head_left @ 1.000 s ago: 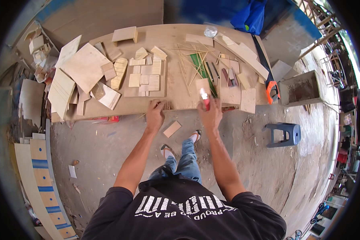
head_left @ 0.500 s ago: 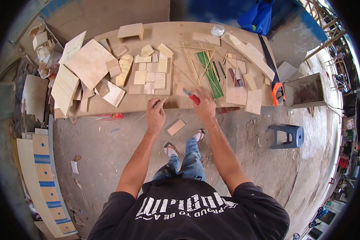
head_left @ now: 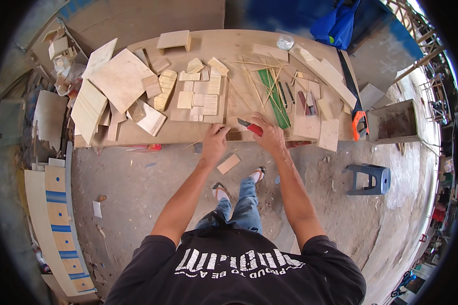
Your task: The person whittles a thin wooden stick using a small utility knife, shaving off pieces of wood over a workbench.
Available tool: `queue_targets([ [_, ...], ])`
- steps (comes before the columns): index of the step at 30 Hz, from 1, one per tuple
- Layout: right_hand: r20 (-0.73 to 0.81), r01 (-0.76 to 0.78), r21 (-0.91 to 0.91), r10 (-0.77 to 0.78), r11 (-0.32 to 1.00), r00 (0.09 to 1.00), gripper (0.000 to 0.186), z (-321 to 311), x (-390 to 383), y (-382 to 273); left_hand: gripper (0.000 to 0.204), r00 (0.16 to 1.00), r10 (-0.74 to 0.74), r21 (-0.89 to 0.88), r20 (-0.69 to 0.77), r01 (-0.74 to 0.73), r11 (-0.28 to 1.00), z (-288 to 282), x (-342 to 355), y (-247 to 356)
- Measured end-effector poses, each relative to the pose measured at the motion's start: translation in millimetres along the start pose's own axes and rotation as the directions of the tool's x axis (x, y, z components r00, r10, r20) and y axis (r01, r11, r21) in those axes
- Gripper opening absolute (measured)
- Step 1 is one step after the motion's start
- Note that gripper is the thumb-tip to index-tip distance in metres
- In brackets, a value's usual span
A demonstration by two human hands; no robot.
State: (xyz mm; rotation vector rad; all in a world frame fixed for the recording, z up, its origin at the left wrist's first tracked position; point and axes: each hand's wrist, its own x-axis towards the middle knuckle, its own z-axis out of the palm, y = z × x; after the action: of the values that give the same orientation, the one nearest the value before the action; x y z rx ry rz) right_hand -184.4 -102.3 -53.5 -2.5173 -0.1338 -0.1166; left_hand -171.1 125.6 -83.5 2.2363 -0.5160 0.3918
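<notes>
My left hand point(head_left: 215, 142) is at the table's front edge, fingers pinched on a thin wooden stick point(head_left: 195, 143) whose end pokes out to the left below the hand. In my right hand point(head_left: 271, 136) is a red utility knife point(head_left: 254, 129), its blade pointing left toward my left fingertips. A small gap separates the blade from those fingers. Just beyond my left hand lies a flat wooden board point(head_left: 177, 113) with several small wood blocks point(head_left: 198, 99) set on it. Several thin sticks point(head_left: 245, 81) and a green strip point(head_left: 274, 96) lie past my right hand.
Wood sheets point(head_left: 121, 79) are piled at the table's left. On the right are planks point(head_left: 324, 76), a handsaw with an orange handle point(head_left: 360, 124) and an open box point(head_left: 417, 119). A blue stool point(head_left: 370, 179) stands on the floor. A wood piece point(head_left: 229, 163) lies near my feet.
My left hand has moved right with the stick, closer to the knife. My right hand has shifted slightly right and down, and the blade now points more to the left. The view has shifted a little.
</notes>
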Motion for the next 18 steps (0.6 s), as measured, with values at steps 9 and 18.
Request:
queue_targets([
  [9, 0.037, 0.044, -0.030, -0.043, 0.999, 0.998, 0.052, -6.5, 8.3, 2.4, 0.036, 0.986, 0.125, 0.089, 0.107, -0.134, 0.987, 26.9, 11.7, 6.3],
  [18, 0.023, -0.097, -0.214, 0.104, 0.972, 0.994, 0.043, -24.3, 36.0, 20.2, 0.032, 0.976, 0.136, 0.071, 0.168, -0.150, 0.986, 25.0, 14.6, 0.7],
])
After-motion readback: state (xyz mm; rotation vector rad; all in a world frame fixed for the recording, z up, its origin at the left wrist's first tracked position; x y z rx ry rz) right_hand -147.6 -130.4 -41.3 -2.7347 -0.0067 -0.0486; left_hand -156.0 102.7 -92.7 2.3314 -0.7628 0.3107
